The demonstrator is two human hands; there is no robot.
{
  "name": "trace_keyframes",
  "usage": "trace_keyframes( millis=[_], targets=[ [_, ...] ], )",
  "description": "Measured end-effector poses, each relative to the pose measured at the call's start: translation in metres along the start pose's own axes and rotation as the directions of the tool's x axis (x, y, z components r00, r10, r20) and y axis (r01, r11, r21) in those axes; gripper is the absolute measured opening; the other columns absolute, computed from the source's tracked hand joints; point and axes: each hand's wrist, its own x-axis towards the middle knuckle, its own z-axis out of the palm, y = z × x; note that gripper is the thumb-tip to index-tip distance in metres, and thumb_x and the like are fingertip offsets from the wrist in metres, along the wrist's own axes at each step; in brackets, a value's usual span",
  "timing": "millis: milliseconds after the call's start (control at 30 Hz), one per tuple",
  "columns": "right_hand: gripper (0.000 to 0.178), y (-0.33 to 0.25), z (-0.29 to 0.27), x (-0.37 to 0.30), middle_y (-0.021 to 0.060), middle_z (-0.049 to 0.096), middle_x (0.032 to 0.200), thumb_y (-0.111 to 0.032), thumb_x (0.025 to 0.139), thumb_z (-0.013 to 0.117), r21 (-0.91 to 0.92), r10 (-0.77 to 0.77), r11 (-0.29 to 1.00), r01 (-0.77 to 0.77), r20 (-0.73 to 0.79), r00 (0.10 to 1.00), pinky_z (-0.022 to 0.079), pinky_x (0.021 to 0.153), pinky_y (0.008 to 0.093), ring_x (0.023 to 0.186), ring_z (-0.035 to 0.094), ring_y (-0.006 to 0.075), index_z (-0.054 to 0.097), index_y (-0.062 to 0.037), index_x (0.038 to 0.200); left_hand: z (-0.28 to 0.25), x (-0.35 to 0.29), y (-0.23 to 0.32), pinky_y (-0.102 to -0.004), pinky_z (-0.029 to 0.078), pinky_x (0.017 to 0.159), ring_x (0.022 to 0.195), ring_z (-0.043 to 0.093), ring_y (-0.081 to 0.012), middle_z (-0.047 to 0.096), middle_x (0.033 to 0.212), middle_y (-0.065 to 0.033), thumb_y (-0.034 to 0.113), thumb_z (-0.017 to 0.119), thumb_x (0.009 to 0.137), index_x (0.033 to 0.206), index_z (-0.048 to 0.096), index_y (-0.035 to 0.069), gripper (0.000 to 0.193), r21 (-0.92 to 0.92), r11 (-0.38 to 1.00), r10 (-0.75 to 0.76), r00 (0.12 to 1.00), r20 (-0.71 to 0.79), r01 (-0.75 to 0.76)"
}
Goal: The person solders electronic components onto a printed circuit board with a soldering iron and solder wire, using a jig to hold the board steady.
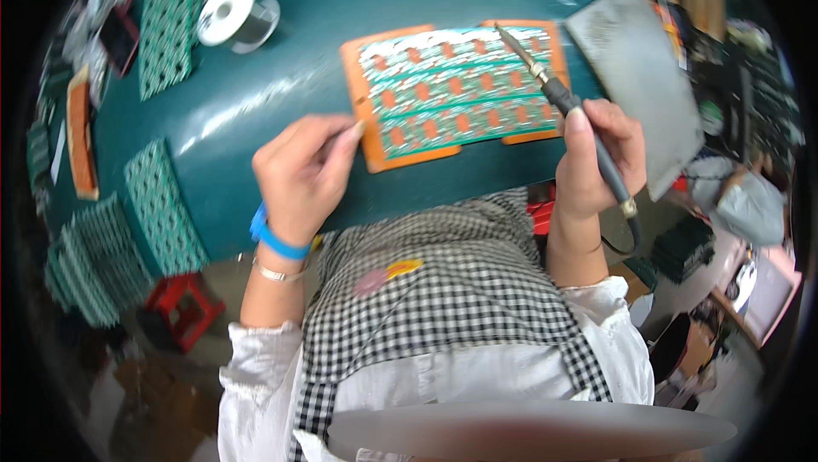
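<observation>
The table (298, 2) is dark green and shiny. On it lies an orange frame (377, 152), in front of the person, with the green board (443, 110) in it; any print on the board is too blurred to read. The left hand (300, 162) has thumb and fingers drawn together at the frame's left edge; I cannot tell if they pinch it. The right hand (586, 171) grips the iron (560, 96), its tip above the board's far side.

Your right fingers (617, 128) hide part of the soldering iron (558, 95). Beside your left fingertips (345, 140), 3-row circuit board (456, 104): parts too small to tell; whether you're touching its orange frame (375, 149), unclear.
</observation>
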Motion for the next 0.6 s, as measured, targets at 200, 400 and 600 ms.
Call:
trace_keyframes(
  millis=[200, 400, 600],
  targets=[
    [0.016, 0.028, -0.063, 0.089, 0.0071, 0.067, 0.084, -0.003, 0.088, 0.073, -0.304, -0.260, 0.943, 0.138, -0.410, 0.874, 0.049, 0.061, 0.0214, 0.067, 0.061, 0.0087, 0.064, 0.0036, 0.100, -0.002, -0.008, 0.003, -0.0236, 0.042, 0.050, 0.053, 0.053, -0.0103, 0.061, 0.066, -0.0062, -0.001, 0.075, 0.082, 0.085, 0.070, -0.001, 0.006, 0.033, 0.999, -0.025, 0.999, 0.021, 0.024],
    [0.029, 0.125, -0.122, 0.158, 0.0111, 0.066, 0.095, -0.025, 0.087, 0.076, -0.804, -0.496, 0.530, 0.271, -0.034, 0.867, 0.052, 0.080, 0.0366, 0.088, 0.065, 0.0265, 0.067, -0.0054, 0.108, 0.009, -0.004, 0.009, -0.0240, 0.038, 0.048, 0.052, 0.048, -0.0072, 0.058, 0.065, -0.0056, -0.001, 0.076, 0.081, 0.083, 0.067, -0.002, 0.009, -0.106, 0.993, -0.054, 0.998, 0.013, 0.055],
    [0.024, 0.102, -0.103, 0.145, 0.0078, 0.071, 0.097, -0.019, 0.088, 0.076, -0.665, -0.383, 0.705, 0.249, -0.061, 0.922, 0.052, 0.079, 0.0293, 0.087, 0.067, 0.0157, 0.071, -0.0021, 0.104, -0.009, -0.012, 0.010, -0.0265, 0.039, 0.049, 0.052, 0.050, -0.0117, 0.056, 0.063, -0.0064, -0.003, 0.075, 0.079, 0.083, 0.070, 0.001, 0.007, 0.041, 0.996, -0.079, 0.997, 0.018, 0.078]
  ],
)
